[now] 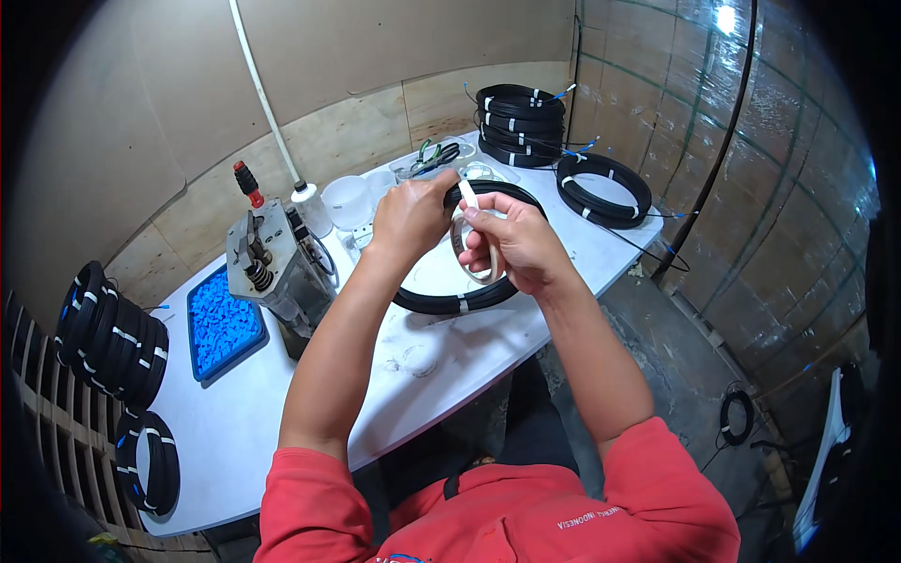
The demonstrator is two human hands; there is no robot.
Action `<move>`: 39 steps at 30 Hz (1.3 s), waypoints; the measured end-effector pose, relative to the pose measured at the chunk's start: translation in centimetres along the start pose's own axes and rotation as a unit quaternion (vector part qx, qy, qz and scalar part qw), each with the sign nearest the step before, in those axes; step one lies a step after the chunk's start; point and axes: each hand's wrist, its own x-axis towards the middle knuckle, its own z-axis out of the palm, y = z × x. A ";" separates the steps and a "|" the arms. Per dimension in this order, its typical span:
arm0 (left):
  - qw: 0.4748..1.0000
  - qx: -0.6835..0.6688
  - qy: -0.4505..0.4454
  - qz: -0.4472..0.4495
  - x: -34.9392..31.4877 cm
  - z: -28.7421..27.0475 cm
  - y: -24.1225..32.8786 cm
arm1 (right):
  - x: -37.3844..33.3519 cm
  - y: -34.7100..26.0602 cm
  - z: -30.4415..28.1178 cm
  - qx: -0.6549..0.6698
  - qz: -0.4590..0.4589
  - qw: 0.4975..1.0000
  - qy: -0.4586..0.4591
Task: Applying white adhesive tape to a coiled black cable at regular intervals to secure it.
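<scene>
A coil of black cable (488,296) is in front of me over the white table, with a pale band around its near side. My left hand (411,218) is closed at the coil's far left part; its fingertips are partly hidden. A roll of tape (496,265) hangs from the fingers of my right hand (526,246), which is closed on it inside the ring of the coil. A short white strip of tape (468,194) stands up between my two hands, close to the far edge of the coil.
Left of my arm stands a metal bench machine (277,263), beside a blue tray (225,324) of small blue pieces. Black cable coils lie stacked at the far right (521,127) and left (113,338). Pliers (436,155), a white tub (347,202) and a bottle (308,202) stand behind.
</scene>
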 end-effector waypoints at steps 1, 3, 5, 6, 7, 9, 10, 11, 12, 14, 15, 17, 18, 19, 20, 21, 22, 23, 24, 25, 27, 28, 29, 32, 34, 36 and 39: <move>1.000 0.006 -0.002 -0.003 0.1 0.1 -0.1 | -0.1 -0.2 -0.1 0.002 0.005 1.000 -0.004; 1.000 0.013 -0.003 -0.009 0.1 0.2 -0.2 | -0.1 0.0 0.0 0.005 0.004 1.000 -0.001; 1.000 0.015 -0.006 -0.008 0.2 0.2 -0.1 | -0.3 0.3 0.1 0.008 0.000 1.000 0.006; 1.000 0.016 -0.006 -0.009 0.2 0.2 -0.1 | -0.1 0.8 0.2 0.011 -0.008 1.000 0.015; 1.000 0.016 -0.005 -0.004 0.3 0.3 -0.1 | -0.1 1.3 0.3 0.014 -0.018 0.999 0.024; 1.000 0.017 -0.003 0.000 0.2 0.3 -0.1 | 0.1 2.3 0.3 0.000 -0.028 0.999 0.042; 1.000 0.013 -0.008 -0.002 0.2 0.2 -0.1 | 0.3 2.8 0.4 -0.015 -0.037 0.997 0.060; 1.000 0.009 -0.012 -0.003 0.1 0.1 0.0 | 0.4 3.0 0.6 -0.031 -0.054 0.995 0.078; 1.000 0.010 -0.011 -0.003 0.1 0.1 0.0 | 0.6 3.2 0.6 -0.031 -0.054 0.995 0.077; 1.000 -0.001 -0.010 -0.008 0.1 -0.1 0.3 | 1.1 3.5 0.6 -0.058 -0.093 0.988 0.112; 1.000 -0.001 -0.010 -0.008 0.1 -0.1 0.3 | 1.4 3.8 0.5 -0.058 -0.093 0.988 0.113; 1.000 0.000 -0.015 -0.014 0.1 0.0 0.4 | 2.2 4.6 0.3 -0.125 -0.117 0.973 0.153; 1.000 -0.001 -0.015 -0.013 0.2 0.0 0.5 | 2.6 4.9 0.0 -0.125 -0.117 0.973 0.154; 1.000 -0.005 -0.018 -0.012 0.2 0.0 0.6 | 2.9 5.2 -0.1 -0.162 -0.147 0.961 0.169; 1.000 -0.009 -0.020 -0.011 0.2 0.0 0.7 | 3.2 5.3 -0.3 -0.200 -0.177 0.946 0.184; 1.000 -0.010 -0.021 -0.009 0.2 0.1 0.8 | 3.4 5.4 -0.5 -0.200 -0.176 0.946 0.186; 0.999 -0.014 -0.024 -0.019 0.2 0.1 0.6 | 3.6 5.3 -0.4 -0.262 -0.214 0.919 0.206; 0.999 -0.018 -0.026 -0.029 0.2 0.1 0.5 | 3.7 5.2 -0.3 -0.322 -0.249 0.885 0.224; 0.999 -0.018 -0.026 -0.029 0.3 0.2 0.2 | 4.0 4.8 -0.3 -0.322 -0.250 0.885 0.224; 0.999 -0.011 -0.022 -0.033 0.3 0.3 0.0 | 4.1 4.3 -0.3 -0.385 -0.280 0.850 0.226; 0.998 -0.006 -0.022 -0.053 0.6 0.5 -0.4 | 4.9 3.5 -0.4 -0.444 -0.303 0.815 0.217; 0.998 -0.007 -0.021 -0.054 0.7 0.5 -0.8 | 5.0 3.1 -0.3 -0.445 -0.303 0.815 0.217; 0.998 -0.008 -0.025 -0.052 0.8 0.6 -1.1 | 5.1 2.8 -0.1 -0.471 -0.288 0.806 0.213; 0.998 -0.009 -0.034 -0.053 1.1 0.4 -1.0 | 4.8 2.7 0.3 -0.542 -0.282 0.758 0.229; 0.998 -0.012 -0.021 -0.060 1.1 0.2 -0.8 | 5.1 4.3 0.1 -0.737 -0.217 0.626 0.133; 0.998 -0.014 -0.035 -0.052 0.5 0.1 -0.4 | 3.7 8.8 -0.6 -0.737 -0.162 0.655 0.037; 0.999 -0.024 -0.032 -0.037 0.8 0.5 -0.3 | 2.6 11.4 -2.7 -0.595 -0.211 0.765 0.129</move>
